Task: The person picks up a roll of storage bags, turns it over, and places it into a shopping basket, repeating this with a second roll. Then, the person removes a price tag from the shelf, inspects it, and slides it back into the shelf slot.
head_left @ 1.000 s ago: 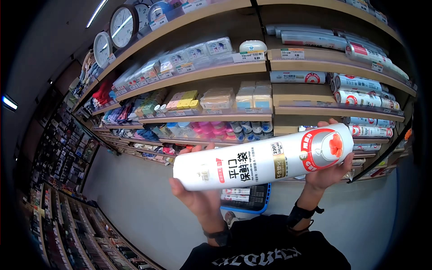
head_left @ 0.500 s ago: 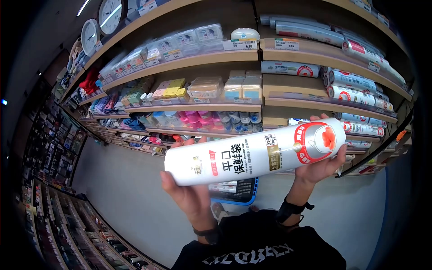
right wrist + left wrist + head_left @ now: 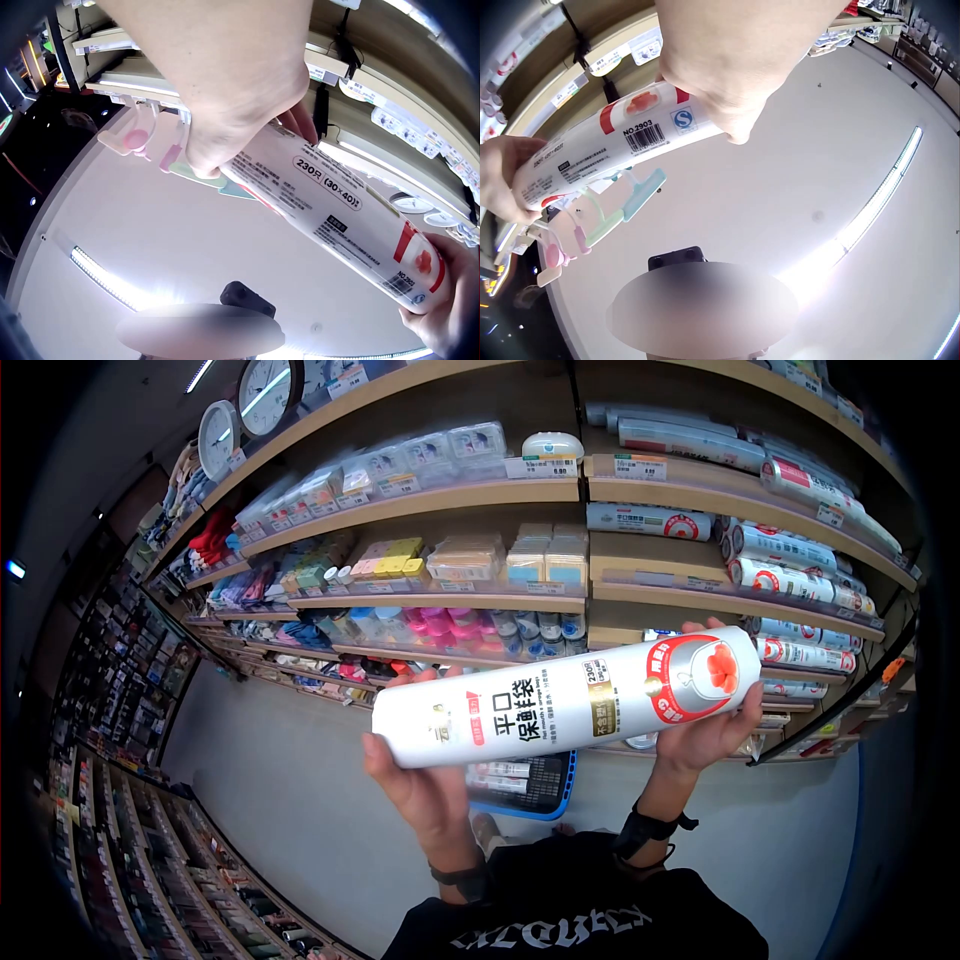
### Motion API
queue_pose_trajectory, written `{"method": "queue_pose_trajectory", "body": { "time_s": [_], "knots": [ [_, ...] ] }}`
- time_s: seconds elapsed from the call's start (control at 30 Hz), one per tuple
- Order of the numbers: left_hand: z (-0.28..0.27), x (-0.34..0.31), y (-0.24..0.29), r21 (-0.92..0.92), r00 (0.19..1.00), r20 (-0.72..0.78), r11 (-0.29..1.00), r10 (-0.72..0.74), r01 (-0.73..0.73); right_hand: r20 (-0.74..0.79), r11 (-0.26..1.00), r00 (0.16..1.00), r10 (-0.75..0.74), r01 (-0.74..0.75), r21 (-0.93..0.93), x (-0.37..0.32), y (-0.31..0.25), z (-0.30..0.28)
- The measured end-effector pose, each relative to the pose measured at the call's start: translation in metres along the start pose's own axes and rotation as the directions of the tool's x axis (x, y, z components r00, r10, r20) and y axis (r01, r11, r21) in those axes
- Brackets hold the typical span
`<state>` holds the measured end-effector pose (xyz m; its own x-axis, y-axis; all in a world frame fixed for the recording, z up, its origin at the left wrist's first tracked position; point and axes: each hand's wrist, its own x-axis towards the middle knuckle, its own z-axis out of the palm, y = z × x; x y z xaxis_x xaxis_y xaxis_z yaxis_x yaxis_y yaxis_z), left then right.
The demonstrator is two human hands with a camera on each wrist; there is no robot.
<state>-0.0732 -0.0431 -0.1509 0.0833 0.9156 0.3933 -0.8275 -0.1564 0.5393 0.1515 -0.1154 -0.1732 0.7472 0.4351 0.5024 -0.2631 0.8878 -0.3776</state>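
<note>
A big white roll of food storage bags (image 3: 560, 705), with red and black print and a picture of a tied bag, is held up slantwise before the shelves. My left hand (image 3: 430, 795) grips its left end, thumb on the near side and fingertips over the top edge. At the higher right end, my right hand (image 3: 700, 740) holds it the same way. The wrist views show the roll's underside, with its barcode (image 3: 645, 138) and small print. Part of each hand is hidden behind the roll in the head view.
Similar rolls (image 3: 780, 575) lie on the shelves at right. Boxed goods (image 3: 465, 557) and pink and blue containers (image 3: 440, 628) fill shelves further left. A black basket with a blue rim (image 3: 568, 790) stands on the floor below, white rolls (image 3: 498, 784) inside. Clocks (image 3: 265, 395) stand at upper left.
The head view has shifted slightly, so shelves and basket sit a little further left. Both hands keep their hold on the roll, which stays at nearly the same slant.
</note>
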Motion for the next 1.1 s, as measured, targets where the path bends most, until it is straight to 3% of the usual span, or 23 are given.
{"method": "queue_pose_trajectory", "body": {
  "time_s": [0.17, 0.27, 0.33, 0.37, 0.4, 0.47, 0.57, 0.6, 0.67, 0.73, 0.77, 0.83, 0.9, 0.93, 1.03, 1.1],
  "knots": [
    [0.005, -0.005, -0.001, 0.105, 0.999, -0.053, 0.994, -0.009, 0.014, 0.016, 1.000, 1.000, -0.012, 0.012, 0.013, -0.001, -0.006, -0.002],
    [0.000, -0.008, -0.002, 0.074, 0.997, 0.061, 0.996, 0.038, -0.043, -0.029, 1.000, 1.000, 0.005, -0.005, -0.027, -0.001, -0.009, 0.004],
    [-0.002, -0.008, 0.005, 0.192, 0.979, 0.202, 0.979, 0.033, -0.073, -0.114, 0.998, 0.993, 0.005, -0.013, -0.067, -0.001, -0.010, 0.006],
    [-0.004, -0.009, 0.009, 0.248, 0.962, 0.271, 0.964, 0.024, -0.094, -0.077, 0.996, 0.997, 0.016, -0.023, -0.091, -0.001, -0.010, 0.003],
    [-0.012, -0.012, 0.010, 0.074, 0.981, 0.195, 0.997, -0.005, -0.010, -0.037, 0.993, 0.999, 0.030, -0.034, -0.116, 0.000, -0.012, 0.000],
    [-0.017, -0.014, 0.012, 0.147, 0.974, 0.225, 0.989, -0.031, -0.003, 0.095, 0.989, 0.993, 0.073, -0.060, -0.134, 0.002, -0.013, -0.012],
    [-0.025, -0.013, 0.007, 0.120, 0.978, 0.202, 0.990, 0.042, -0.068, -0.026, 0.976, 0.998, 0.056, -0.060, -0.207, -0.005, -0.009, -0.010],
    [-0.026, -0.014, 0.006, 0.069, 0.983, 0.165, 0.994, 0.078, -0.090, 0.095, 0.966, 0.990, 0.102, -0.076, -0.247, -0.007, -0.013, -0.008],
    [-0.023, -0.013, 0.005, 0.045, 0.975, 0.168, 0.987, 0.147, -0.157, 0.176, 0.925, 0.964, 0.197, -0.124, -0.358, -0.011, -0.015, -0.008],
    [-0.010, -0.008, 0.006, -0.041, 0.978, 0.062, 0.980, 0.198, -0.196, 0.196, 0.863, 0.922, 0.333, -0.214, -0.458, -0.018, -0.016, -0.011],
    [-0.005, -0.006, 0.007, -0.080, 0.975, 0.005, 0.972, 0.221, -0.220, 0.247, 0.821, 0.899, 0.362, -0.182, -0.542, -0.020, -0.016, -0.010],
    [-0.010, 0.001, 0.011, -0.188, 0.978, -0.006, 0.961, 0.207, -0.205, 0.407, 0.734, 0.797, 0.446, -0.066, -0.676, -0.019, -0.020, -0.006],
    [-0.021, 0.010, 0.019, -0.264, 0.984, 0.015, 0.950, 0.176, -0.166, 0.451, 0.721, 0.661, 0.601, -0.205, -0.662, -0.016, -0.018, -0.007],
    [-0.025, 0.016, 0.020, -0.316, 0.982, 0.059, 0.936, 0.181, -0.154, 0.477, 0.717, 0.636, 0.607, -0.180, -0.673, -0.018, -0.015, 0.000],
    [-0.050, 0.034, 0.020, -0.334, 0.991, 0.076, 0.940, 0.106, -0.075, 0.603, 0.670, 0.348, 0.718, -0.113, -0.733, -0.013, -0.008, 0.003],
    [-0.047, 0.047, 0.022, -0.275, 0.986, 0.153, 0.961, 0.069, -0.024, 0.596, 0.629, 0.200, 0.777, -0.285, -0.724, -0.015, 0.004, 0.006]
  ]
}}
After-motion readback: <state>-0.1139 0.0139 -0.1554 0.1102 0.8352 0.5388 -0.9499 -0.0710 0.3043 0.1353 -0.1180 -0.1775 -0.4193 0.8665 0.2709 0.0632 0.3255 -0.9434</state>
